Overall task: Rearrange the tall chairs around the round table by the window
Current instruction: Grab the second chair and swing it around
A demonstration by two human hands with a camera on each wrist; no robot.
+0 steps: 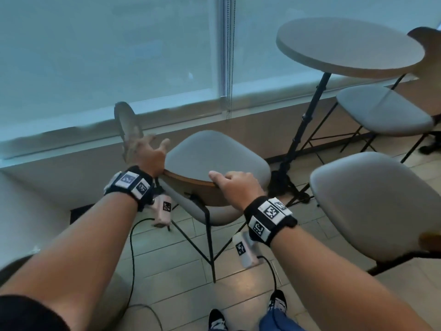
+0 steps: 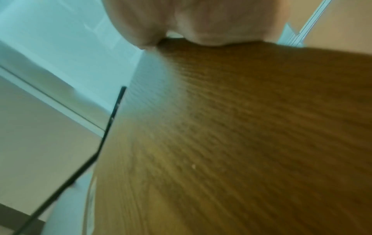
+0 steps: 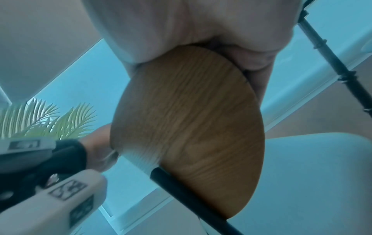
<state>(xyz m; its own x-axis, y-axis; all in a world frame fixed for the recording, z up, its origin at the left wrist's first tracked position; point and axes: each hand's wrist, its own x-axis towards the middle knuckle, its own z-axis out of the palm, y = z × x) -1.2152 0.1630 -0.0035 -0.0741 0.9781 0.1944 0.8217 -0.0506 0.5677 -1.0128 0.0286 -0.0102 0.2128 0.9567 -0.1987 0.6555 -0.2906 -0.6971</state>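
A tall chair with a grey padded backrest (image 1: pixel 214 156), wooden on the back (image 3: pixel 191 119), stands in front of me on black legs. My right hand (image 1: pixel 233 182) grips the backrest's top edge, fingers curled over it. My left hand (image 1: pixel 152 146) is at the backrest's left end with fingers spread and blurred; its palm (image 2: pixel 201 20) touches the wood's (image 2: pixel 241 127) top edge. The round table (image 1: pixel 350 44) stands at the upper right by the window, on a black stand (image 1: pixel 307 120).
A second grey chair (image 1: pixel 377 206) is close on my right. A third (image 1: pixel 384 111) sits under the table's far side. A blurred oval shape (image 1: pixel 126 125) lies beyond my left fingers. A low window ledge (image 1: pixel 71 137) runs behind; a pale seat (image 1: pixel 23 211) is at the left.
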